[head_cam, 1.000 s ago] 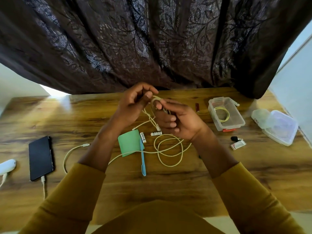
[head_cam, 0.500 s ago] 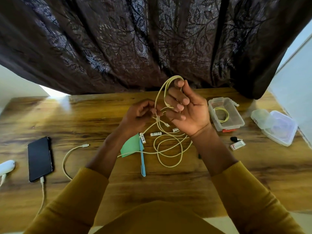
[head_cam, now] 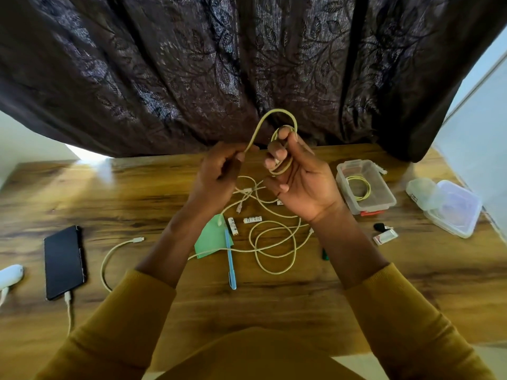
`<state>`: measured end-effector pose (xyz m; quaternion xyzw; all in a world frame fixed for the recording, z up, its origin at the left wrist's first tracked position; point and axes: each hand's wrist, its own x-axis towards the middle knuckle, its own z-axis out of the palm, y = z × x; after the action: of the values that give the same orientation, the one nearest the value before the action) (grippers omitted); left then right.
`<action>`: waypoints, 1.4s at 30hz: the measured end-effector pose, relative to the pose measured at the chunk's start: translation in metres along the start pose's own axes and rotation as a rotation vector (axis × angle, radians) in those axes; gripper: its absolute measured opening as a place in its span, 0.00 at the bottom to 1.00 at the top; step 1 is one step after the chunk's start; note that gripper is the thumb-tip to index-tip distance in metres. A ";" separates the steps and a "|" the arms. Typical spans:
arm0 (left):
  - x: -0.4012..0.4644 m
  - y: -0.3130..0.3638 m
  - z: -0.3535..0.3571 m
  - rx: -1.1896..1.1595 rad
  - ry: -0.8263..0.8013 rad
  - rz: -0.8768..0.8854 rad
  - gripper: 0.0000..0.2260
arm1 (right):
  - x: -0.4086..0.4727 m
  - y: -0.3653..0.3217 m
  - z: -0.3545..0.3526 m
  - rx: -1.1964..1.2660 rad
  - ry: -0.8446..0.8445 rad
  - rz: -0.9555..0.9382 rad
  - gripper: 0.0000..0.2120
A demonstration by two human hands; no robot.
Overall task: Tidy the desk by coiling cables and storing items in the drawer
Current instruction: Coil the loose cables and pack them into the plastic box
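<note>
Two hands work one pale yellow cable (head_cam: 256, 131) above the table (head_cam: 274, 303). Fingers (head_cam: 277, 153) of the right hand (head_cam: 304, 185) are curled through a small coil of it; the left hand (head_cam: 219, 174) pinches the strand near its fingertips, and an arch of cable joins the two hands in front of the dark curtain (head_cam: 219, 64). The rest of the cable trails down in loose loops on the table, partly hidden behind the right wrist. Just left of the loops lie a green note (head_cam: 211, 239), a blue pen (head_cam: 230, 261) and two small batteries (head_cam: 232, 225), their print unreadable. Compared with half a second ago, the right-hand loop is smaller and tighter, and the left hand has risen. Far right, a clear box (head_cam: 384, 198) holds another coiled cable, beside a lidded container (head_cam: 452, 209). Near left, a phone (head_cam: 64, 263) lies plugged in; a white object (head_cam: 11, 275) is cut off by the left edge. Bare table lies near the sleeves.
</note>
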<state>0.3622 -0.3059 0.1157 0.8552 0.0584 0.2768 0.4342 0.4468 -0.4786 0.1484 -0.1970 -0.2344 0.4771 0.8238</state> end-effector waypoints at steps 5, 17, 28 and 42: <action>-0.012 -0.002 0.006 0.176 -0.158 0.125 0.12 | 0.006 -0.003 -0.001 -0.097 0.106 -0.050 0.12; -0.015 0.029 -0.004 0.257 -0.396 0.044 0.11 | 0.005 0.025 -0.014 -1.012 0.518 -0.049 0.13; 0.006 0.034 -0.025 -0.059 -0.337 -0.099 0.18 | 0.003 0.022 -0.001 -1.161 0.413 0.373 0.26; -0.005 0.023 -0.009 -0.333 -0.261 -0.116 0.17 | -0.003 -0.001 -0.004 -0.261 -0.102 0.428 0.17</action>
<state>0.3501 -0.3155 0.1353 0.7954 0.0044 0.1441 0.5886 0.4487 -0.4822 0.1451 -0.3224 -0.2880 0.6156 0.6589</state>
